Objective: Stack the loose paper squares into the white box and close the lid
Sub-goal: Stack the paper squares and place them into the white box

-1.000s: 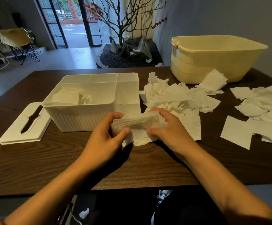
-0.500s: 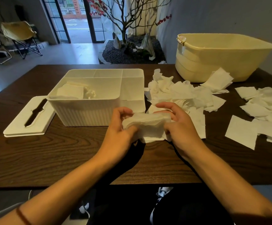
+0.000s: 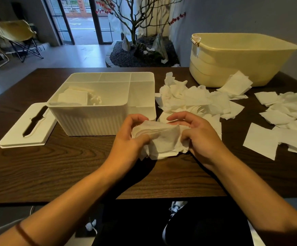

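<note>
White is the lid, and it lies flat on the dark wooden table at the far left. It has a long slot in its top. Just beside it on the right stands the white box, open on top. Some paper squares already lie inside its big part.

Next come the two hands, in front of the box's right corner. The left hand holds one end of a stack of paper, with its fingers curled over the top and the thumb pressed on the near side. The right hand holds the other end, its fingers curled around the paper too. The stack bends a bit and its lower edges hang near the table.

Behind the hands a messy pile of loose paper lies on the table. Farther right a big yellow tub sits at the back, with one sheet leaning on it. More squares are spread out at the far right.
</note>
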The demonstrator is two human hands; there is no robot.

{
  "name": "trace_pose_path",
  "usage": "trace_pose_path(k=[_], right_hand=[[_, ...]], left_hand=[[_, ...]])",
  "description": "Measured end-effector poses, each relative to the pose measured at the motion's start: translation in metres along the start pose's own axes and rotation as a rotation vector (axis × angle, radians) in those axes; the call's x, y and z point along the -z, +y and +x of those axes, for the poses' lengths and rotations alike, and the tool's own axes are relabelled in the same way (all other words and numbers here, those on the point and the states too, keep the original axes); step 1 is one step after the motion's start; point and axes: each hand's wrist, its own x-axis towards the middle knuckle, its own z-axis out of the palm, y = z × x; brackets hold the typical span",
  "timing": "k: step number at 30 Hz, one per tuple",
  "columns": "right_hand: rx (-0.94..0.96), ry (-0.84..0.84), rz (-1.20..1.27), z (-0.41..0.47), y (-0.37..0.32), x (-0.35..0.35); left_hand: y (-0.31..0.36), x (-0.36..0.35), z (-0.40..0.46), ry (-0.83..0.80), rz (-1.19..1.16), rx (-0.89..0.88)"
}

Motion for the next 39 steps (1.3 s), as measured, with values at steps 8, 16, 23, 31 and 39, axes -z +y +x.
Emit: trace_pose_path(k=[8, 16, 23, 31, 39], right_hand=[[-0.077, -0.059, -0.144, 0.003, -0.01, 0.002], [-0.356, -0.037, 0.096, 0.007, -0.008, 0.005], [-0.394, -0.066, 0.101, 0.003, -0.014, 0.01], [-0.263, -0.069, -0.079, 0.002, -0.005, 0.007], [-0.105, -0.145, -0.202, -0.003, -0.001, 0.006]], left_hand=[[0.023, 0.029, 0.01, -0.105, 0.267, 0.038], [0.023, 0.03, -0.006, -0.04, 1.12, -0.393], [0.014, -0.001, 0.002, -0.248, 1.277, -0.397], [0.021, 0.013, 0.012, -0.218, 0.838, -0.207], [0.012, 0.017, 0.012, 0.096, 0.542, -0.166]])
